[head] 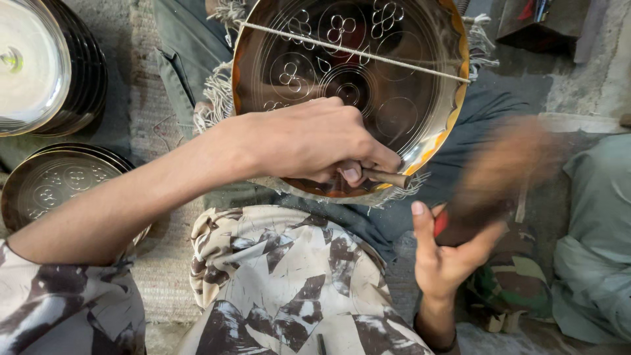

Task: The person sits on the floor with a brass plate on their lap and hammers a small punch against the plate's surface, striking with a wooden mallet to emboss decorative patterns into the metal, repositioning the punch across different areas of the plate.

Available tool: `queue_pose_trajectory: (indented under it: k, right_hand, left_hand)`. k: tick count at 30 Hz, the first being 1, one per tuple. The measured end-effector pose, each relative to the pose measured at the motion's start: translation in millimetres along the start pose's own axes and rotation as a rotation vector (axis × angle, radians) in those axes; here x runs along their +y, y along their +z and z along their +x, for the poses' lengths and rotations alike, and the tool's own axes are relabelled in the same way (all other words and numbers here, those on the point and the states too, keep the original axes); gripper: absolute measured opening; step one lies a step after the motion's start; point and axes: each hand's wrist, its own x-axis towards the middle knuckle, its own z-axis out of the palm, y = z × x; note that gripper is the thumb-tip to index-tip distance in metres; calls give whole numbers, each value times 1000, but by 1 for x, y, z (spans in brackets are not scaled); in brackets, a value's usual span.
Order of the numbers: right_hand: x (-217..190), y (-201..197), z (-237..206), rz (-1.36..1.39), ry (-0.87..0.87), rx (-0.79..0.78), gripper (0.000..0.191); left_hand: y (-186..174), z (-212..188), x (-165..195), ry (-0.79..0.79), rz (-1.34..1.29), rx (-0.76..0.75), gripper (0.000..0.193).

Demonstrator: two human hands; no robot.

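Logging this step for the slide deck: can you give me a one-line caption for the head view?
Left hand steadies a punch on an engraved brass plate while the right hand swings a blurred mallet.

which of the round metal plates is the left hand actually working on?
The large brass-coloured engraved plate at top centre, with a cord across it; the left hand holds a punch to its lower rim. The plate stacks at far left lie untouched.

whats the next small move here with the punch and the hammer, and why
Probably bring the hammer down on the butt of the punch. The left hand pinches the punch with its tip against the lower rim of the engraved metal plate, and the right hand holds the motion-blurred hammer raised just right of it. Whether the tip sits exactly on a line cannot be told.
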Motion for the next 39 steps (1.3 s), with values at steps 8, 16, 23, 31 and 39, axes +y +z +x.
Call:
queue_pose_trajectory:
  k: [8, 16, 23, 31, 39]
  right_hand:
    - [-42, -21, 47, -592, -424, -207, 68]
    - [-38, -14, 51, 52, 8, -33, 91]
    - [-29, -20, 54, -19, -62, -54, 87]
    - [-50, -12, 68, -582, -460, -290, 91]
    - [-83, 3, 86, -382, -296, -260, 70]
  left_hand:
    - [4, -11, 11, -245, -97, 90, 62]
    - [14, -27, 12, -251, -73, 300, 50]
    - [19, -31, 8, -281, -121, 342, 43]
    - [19, -30, 9, -333, -93, 314, 34]
    - [19, -31, 8, -332, -99, 303, 48]
